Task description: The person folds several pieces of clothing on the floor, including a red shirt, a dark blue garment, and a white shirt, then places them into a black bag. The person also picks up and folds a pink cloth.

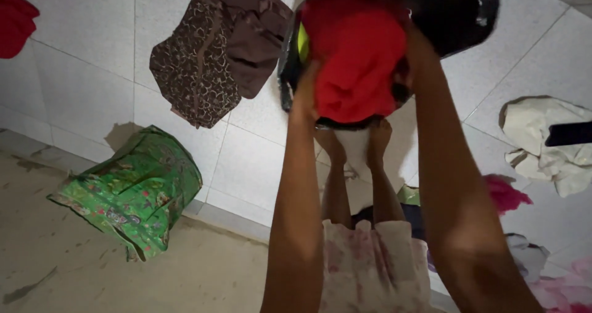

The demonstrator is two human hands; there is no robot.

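Note:
Both my arms reach forward over my legs to a black bag (459, 14) stuffed with a red cloth (354, 54). My left hand (305, 94) grips the bag's left edge beside a yellow-green item (303, 43). My right hand (414, 45) holds the bag's right side, its fingers partly hidden by the red cloth and the bag. The bag is held up above my feet (354, 143).
A brown patterned garment (213, 54) lies on the white tiled floor at upper left. A green patterned bundle (132, 189) sits at the tile's edge. A cream cloth (546, 140), a pink cloth (505, 193) and other clothes lie at right; a red cloth (13, 20) at far left.

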